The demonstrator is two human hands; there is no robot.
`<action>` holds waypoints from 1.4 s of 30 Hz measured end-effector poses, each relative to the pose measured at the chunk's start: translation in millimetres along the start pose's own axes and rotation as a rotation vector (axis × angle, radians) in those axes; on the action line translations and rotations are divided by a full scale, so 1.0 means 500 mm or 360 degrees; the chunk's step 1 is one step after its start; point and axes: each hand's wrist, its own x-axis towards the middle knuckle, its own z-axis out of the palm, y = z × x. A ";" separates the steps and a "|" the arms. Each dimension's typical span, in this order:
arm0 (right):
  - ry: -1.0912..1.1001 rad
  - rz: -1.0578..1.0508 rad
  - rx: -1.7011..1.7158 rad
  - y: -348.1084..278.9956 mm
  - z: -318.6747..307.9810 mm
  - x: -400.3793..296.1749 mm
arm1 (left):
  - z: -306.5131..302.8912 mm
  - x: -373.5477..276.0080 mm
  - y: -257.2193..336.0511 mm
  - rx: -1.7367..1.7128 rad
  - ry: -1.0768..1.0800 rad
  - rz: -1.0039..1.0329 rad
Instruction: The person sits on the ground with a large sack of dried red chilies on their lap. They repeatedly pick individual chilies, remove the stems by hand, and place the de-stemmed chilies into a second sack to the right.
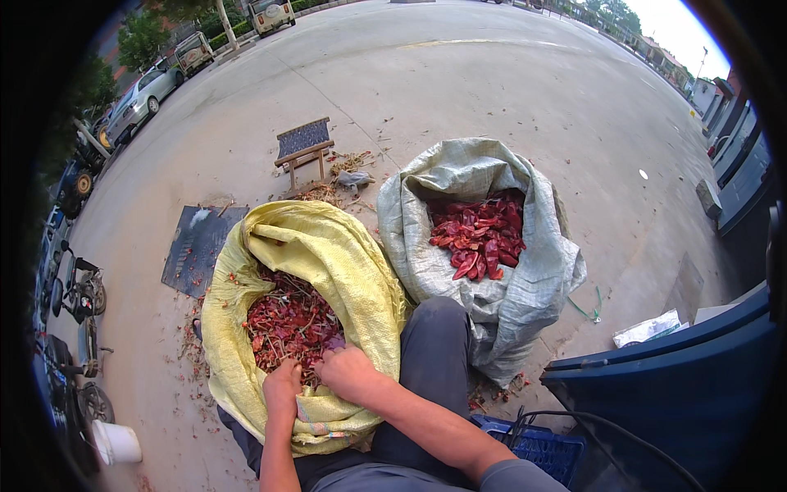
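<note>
A yellow woven sack [363, 277] stands between my legs with its rim rolled outward. Dried red chili pieces mixed with stems [289, 320] fill its mouth. At the near side of that opening, my left hand [283, 384] has its fingers bent down against the chilies. My right hand [350, 372] is close beside it, curled, its fingertips among the pieces. What either hand grips is too small or hidden to make out. To the right, a grey-white woven sack [406, 240] holds larger, whole dried red chilies [479, 240].
A low folding stool [304, 144] and a dark flat sheet [200, 252] lie beyond the yellow sack. A blue plastic crate [541, 452] and dark blue panel [664, 381] are at near right. A white bucket [117, 441] is at left, below parked motorcycles [83, 289].
</note>
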 end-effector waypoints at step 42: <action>0.0504 0.1056 -0.0370 -0.020 -0.091 -0.078 | 0.015 -0.032 0.006 -0.0075 -0.0089 0.0406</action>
